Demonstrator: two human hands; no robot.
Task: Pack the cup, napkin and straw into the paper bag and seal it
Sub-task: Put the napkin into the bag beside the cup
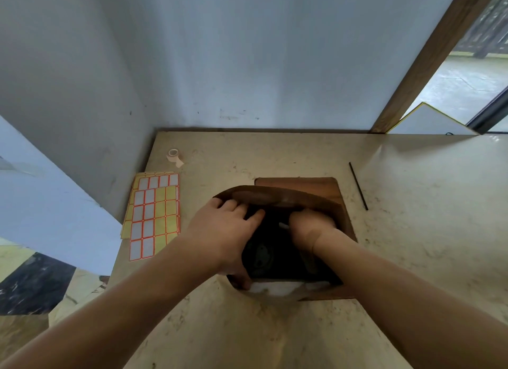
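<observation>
A brown paper bag (302, 201) stands upright on the beige stone-patterned surface (275, 327), its mouth open toward the camera. The person's left hand (225, 228) holds the bag's left rim, fingers curled over the edge into the opening and thumb at the lower outside wall; this grip is closed on the paper. The right hand (310, 225) reaches down inside the bag, and whether its grip is wide, narrow or closed on anything cannot be told, the fingers being hidden in the dark interior. A small white object shows just beside the right hand inside the bag; its identity is unclear. A white, soft-looking mass (277, 288) lies at the bag's near lower edge, possibly the napkin. A thin black straw (358, 185) lies flat on the surface to the right of the bag, apart from it. To the left lie overlapping yellow sheets of orange-bordered white sticker labels (154, 214), and beyond them, near the grey wall, a small roll of pale tape (173, 155). The cup cannot be made out.
</observation>
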